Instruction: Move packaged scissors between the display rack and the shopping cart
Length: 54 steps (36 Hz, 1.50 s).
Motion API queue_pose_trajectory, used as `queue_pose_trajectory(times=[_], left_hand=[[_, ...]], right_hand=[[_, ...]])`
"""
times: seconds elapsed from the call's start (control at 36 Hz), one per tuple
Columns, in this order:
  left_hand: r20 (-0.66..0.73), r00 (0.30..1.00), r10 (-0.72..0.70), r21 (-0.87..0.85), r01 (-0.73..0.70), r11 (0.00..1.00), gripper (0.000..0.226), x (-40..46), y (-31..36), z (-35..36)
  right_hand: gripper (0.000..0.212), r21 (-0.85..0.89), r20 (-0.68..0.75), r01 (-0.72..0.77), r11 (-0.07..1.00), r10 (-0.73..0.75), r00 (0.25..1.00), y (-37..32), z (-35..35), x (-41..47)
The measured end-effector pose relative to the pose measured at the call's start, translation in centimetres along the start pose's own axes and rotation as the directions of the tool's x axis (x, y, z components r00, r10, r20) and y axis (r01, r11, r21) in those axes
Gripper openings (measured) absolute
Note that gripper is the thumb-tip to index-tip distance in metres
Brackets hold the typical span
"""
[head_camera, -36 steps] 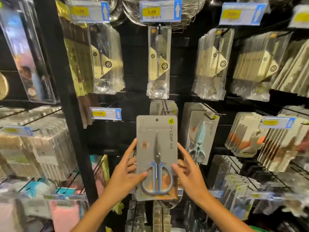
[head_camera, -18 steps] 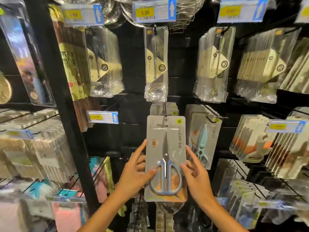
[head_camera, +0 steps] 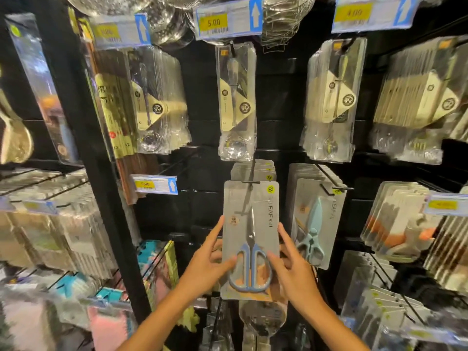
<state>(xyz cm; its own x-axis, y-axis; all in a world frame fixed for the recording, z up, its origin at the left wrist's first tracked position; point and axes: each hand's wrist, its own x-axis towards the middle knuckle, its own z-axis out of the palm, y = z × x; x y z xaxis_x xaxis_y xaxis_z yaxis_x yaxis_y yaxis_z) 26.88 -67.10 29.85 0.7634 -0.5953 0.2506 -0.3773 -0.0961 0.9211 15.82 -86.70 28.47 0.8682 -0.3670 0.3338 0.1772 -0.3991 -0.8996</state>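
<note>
A grey card pack of blue-handled scissors [head_camera: 250, 224] hangs at the front of a black peg hook [head_camera: 250, 182] on the display rack, its top hole on the hook. My left hand [head_camera: 207, 264] holds the pack's lower left edge, thumb across the front. My right hand [head_camera: 291, 267] grips the lower right edge the same way. More of the same grey packs [head_camera: 253, 169] hang behind it on the hook. The shopping cart is out of view.
To the right hang packs of teal scissors [head_camera: 315, 224]. Above are bagged spoons [head_camera: 236, 102] and other cutlery packs [head_camera: 331, 97] under price tags [head_camera: 228, 21]. A black upright post [head_camera: 101, 186] stands left of the hooks. Packed goods fill the left shelves.
Both hands raised the scissors pack up and toward the rack. Its top hole has gone from below the hook to sitting on the hook.
</note>
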Motion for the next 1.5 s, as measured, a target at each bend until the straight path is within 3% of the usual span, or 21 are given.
queue_pose_trajectory(times=[0.19,0.5,0.72,0.81,0.89,0.97,1.08,1.17,1.33,1.5], left_hand=[[0.107,0.989,-0.106,0.057,0.1,0.993,0.102,4.1,-0.8,0.4],[0.025,0.982,-0.185,0.073,0.183,0.98,0.098,8.1,-0.4,1.0],[-0.068,0.993,-0.096,0.497,0.117,0.86,0.082,3.6,-2.5,0.1],[-0.032,0.998,-0.061,0.602,0.068,0.796,0.077,0.3,-4.4,-0.7],[-0.004,0.998,-0.058,0.681,0.045,0.731,0.074,-3.6,-5.6,-1.9],[0.044,0.999,-0.016,0.729,-0.021,0.684,0.069,-7.7,-6.1,-3.4],[0.038,0.999,-0.014,0.812,-0.023,0.584,0.069,-13.8,-6.4,-6.0],[-0.058,0.997,-0.047,0.828,0.075,0.555,0.067,-19.6,-7.5,-8.4],[-0.23,0.962,-0.147,0.832,0.273,0.483,0.062,-32.7,-10.2,-13.2],[-0.458,0.835,-0.304,0.685,0.549,0.479,0.063,-46.7,-11.1,-17.7]], right_hand=[[0.092,-0.095,0.133,0.029,0.995,-0.017,0.991,2.4,0.6,3.5],[0.099,-0.09,0.133,-0.019,0.996,0.031,0.991,4.3,0.6,8.1],[0.074,-0.125,-0.019,-0.06,0.99,0.058,0.998,6.2,1.9,3.7],[0.052,-0.131,0.079,-0.054,0.99,0.064,0.995,7.3,3.2,1.8],[0.043,-0.152,0.231,-0.01,0.988,0.046,0.972,8.1,4.9,0.7],[0.046,-0.259,0.412,0.099,0.961,0.017,0.911,7.9,7.4,-0.4],[0.05,-0.242,0.616,0.272,0.932,-0.069,0.785,6.0,11.3,-2.2],[0.042,-0.194,0.724,0.377,0.906,-0.127,0.678,4.0,15.3,-4.2],[0.049,-0.154,0.85,0.497,0.854,-0.142,0.507,1.7,23.5,-9.8],[0.053,-0.075,0.942,0.601,0.796,-0.141,0.305,-3.0,32.3,-16.4]])
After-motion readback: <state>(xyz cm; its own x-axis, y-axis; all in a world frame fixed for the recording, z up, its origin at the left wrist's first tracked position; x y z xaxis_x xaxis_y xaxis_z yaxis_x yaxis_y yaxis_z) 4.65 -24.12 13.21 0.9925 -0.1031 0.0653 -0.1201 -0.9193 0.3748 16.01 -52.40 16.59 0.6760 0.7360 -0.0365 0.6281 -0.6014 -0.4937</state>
